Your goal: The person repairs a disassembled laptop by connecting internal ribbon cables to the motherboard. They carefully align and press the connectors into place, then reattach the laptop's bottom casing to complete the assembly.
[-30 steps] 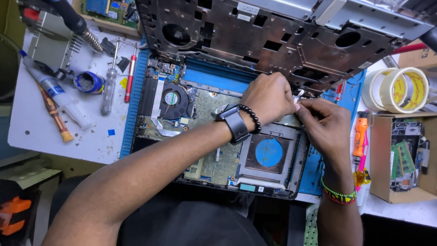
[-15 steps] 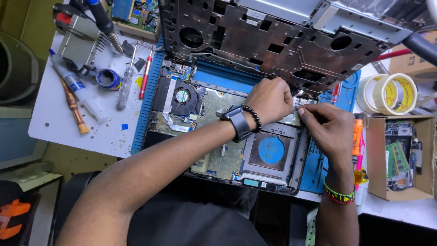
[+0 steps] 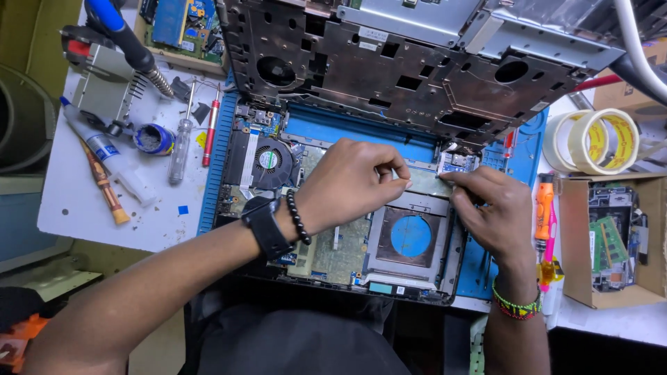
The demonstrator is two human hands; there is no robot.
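An opened laptop base lies on a blue mat, its motherboard and fan bare. My left hand, with a black watch and a bead bracelet at the wrist, pinches one end of a thin pale flat cable over the board. My right hand pinches the cable's other end, just below a small blue circuit board at the base's back right corner. The fingers hide the cable's ends. A dark metal laptop cover lies behind the base.
On the white table at left lie two screwdrivers, a tube, a small open tin and a soldering tool. At right are tape rolls, an orange tool and a cardboard box of circuit parts.
My left hand has drawn back to the left, away from my right hand. The fingertips that met at the small board are now apart, with the cable between them. The view has shifted a little.
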